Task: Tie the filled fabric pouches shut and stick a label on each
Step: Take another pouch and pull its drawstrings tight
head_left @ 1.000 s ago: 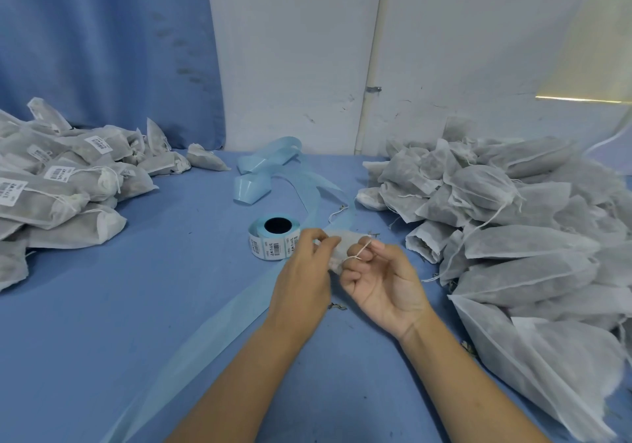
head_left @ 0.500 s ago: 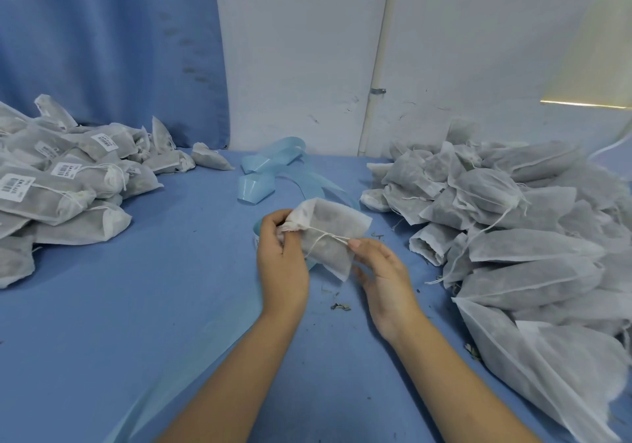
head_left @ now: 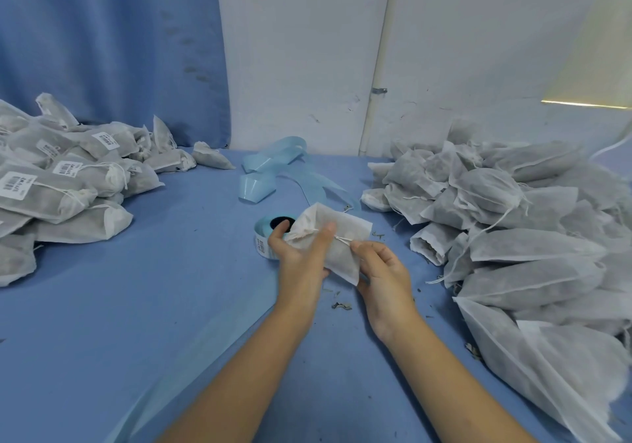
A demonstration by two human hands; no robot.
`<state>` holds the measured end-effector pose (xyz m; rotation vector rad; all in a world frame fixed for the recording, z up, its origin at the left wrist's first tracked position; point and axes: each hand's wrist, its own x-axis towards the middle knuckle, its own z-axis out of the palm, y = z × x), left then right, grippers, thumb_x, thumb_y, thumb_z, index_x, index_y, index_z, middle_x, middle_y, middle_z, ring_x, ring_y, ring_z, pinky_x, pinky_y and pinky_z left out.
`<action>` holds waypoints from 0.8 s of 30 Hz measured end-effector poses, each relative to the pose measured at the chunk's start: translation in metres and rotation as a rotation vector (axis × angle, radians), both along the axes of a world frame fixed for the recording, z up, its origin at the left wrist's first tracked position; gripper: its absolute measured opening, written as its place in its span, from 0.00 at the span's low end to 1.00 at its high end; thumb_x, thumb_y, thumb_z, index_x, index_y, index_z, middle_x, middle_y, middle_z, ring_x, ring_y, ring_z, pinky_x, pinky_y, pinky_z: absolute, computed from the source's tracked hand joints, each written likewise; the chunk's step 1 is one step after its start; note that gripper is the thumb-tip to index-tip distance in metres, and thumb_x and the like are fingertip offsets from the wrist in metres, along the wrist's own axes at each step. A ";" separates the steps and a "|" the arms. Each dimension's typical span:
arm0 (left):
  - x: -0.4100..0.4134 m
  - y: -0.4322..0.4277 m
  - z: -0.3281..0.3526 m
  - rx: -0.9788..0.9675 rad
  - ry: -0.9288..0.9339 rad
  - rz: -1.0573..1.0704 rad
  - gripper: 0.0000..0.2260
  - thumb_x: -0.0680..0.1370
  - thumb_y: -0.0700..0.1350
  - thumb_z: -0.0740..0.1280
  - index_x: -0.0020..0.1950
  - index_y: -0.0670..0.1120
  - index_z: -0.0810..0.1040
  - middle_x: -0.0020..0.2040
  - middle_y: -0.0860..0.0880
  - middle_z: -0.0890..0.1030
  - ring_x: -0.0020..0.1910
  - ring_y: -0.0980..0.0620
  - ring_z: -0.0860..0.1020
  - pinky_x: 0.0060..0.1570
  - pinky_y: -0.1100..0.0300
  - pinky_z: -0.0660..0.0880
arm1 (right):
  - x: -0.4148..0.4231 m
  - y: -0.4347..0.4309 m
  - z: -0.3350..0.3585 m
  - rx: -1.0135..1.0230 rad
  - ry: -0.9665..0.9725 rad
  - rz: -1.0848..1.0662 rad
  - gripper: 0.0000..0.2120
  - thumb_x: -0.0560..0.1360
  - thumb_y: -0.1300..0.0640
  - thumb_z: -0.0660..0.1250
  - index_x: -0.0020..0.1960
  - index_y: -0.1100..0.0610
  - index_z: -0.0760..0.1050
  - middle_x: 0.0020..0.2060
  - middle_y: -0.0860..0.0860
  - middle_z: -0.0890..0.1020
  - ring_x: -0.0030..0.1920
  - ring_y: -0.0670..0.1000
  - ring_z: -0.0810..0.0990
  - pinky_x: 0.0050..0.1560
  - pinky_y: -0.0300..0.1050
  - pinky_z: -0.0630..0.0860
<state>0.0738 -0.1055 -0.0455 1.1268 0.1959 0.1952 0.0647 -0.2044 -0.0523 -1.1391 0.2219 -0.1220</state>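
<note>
In the head view, a worktop (head_left: 143,305) covered in matte blue cloth fills the lower frame. At the centre, a white non-woven fabric pouch (head_left: 338,237) is held just above it, soft and creased, its filled body greyish through the thin weave and its gathered neck pointing to the upper left. The left hand (head_left: 301,257) is closed on the neck of the pouch, thumb pressed on the gathers, fingers wrapped beneath. The right hand (head_left: 383,271) is pinched shut on the thin white drawstring (head_left: 342,240), which is drawn taut between the two grips. Partly hidden behind the left hand, a roll of labels (head_left: 270,237) with a pale blue backing and a dark core lies on the worktop; a glossy blue backing strip (head_left: 273,168) curls beyond it. At the left of the frame, tied pouches bearing barcode labels (head_left: 68,186) are heaped. At the right, a larger heap of unlabelled pouches (head_left: 513,237) is piled, several with loose strings. Dry crumbs (head_left: 342,305) are scattered below the hands.
</note>
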 end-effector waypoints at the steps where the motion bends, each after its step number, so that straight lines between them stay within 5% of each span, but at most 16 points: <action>1: -0.002 -0.004 -0.002 0.058 -0.002 0.005 0.32 0.72 0.47 0.74 0.69 0.53 0.59 0.59 0.52 0.76 0.54 0.54 0.79 0.55 0.51 0.78 | 0.000 0.000 0.000 0.006 0.000 -0.002 0.02 0.74 0.61 0.70 0.44 0.58 0.77 0.43 0.56 0.82 0.44 0.51 0.80 0.47 0.44 0.77; 3: -0.004 -0.010 -0.007 0.083 -0.005 0.055 0.37 0.70 0.43 0.76 0.70 0.53 0.57 0.59 0.52 0.74 0.55 0.54 0.78 0.58 0.51 0.77 | -0.001 0.001 0.001 0.014 0.000 -0.004 0.02 0.74 0.62 0.70 0.45 0.59 0.77 0.44 0.56 0.82 0.44 0.52 0.80 0.49 0.45 0.77; 7: -0.001 -0.009 -0.010 0.080 -0.070 0.184 0.35 0.69 0.37 0.76 0.68 0.51 0.59 0.55 0.55 0.74 0.42 0.70 0.77 0.42 0.72 0.75 | -0.002 0.005 0.000 0.056 -0.014 0.029 0.03 0.74 0.62 0.69 0.47 0.60 0.77 0.44 0.57 0.82 0.43 0.51 0.81 0.46 0.43 0.79; 13: 0.000 0.001 -0.006 -0.118 0.001 0.097 0.17 0.70 0.39 0.75 0.58 0.44 0.76 0.51 0.45 0.83 0.53 0.46 0.82 0.57 0.48 0.77 | -0.003 0.008 -0.001 0.082 -0.029 0.108 0.01 0.74 0.64 0.69 0.45 0.62 0.77 0.47 0.62 0.83 0.46 0.54 0.84 0.50 0.45 0.82; 17: 0.000 0.005 -0.006 -0.135 0.069 -0.018 0.04 0.72 0.43 0.74 0.45 0.44 0.82 0.45 0.45 0.85 0.50 0.44 0.82 0.57 0.48 0.77 | -0.001 0.007 -0.002 0.093 -0.046 0.101 0.02 0.73 0.65 0.70 0.43 0.62 0.77 0.45 0.61 0.82 0.47 0.54 0.83 0.51 0.45 0.82; 24: -0.002 0.014 0.004 -0.007 -0.002 0.040 0.04 0.76 0.41 0.69 0.49 0.45 0.80 0.51 0.43 0.83 0.54 0.42 0.81 0.59 0.45 0.76 | 0.004 0.009 -0.008 -0.105 -0.040 0.099 0.04 0.76 0.62 0.67 0.43 0.58 0.74 0.45 0.54 0.82 0.47 0.52 0.83 0.47 0.43 0.80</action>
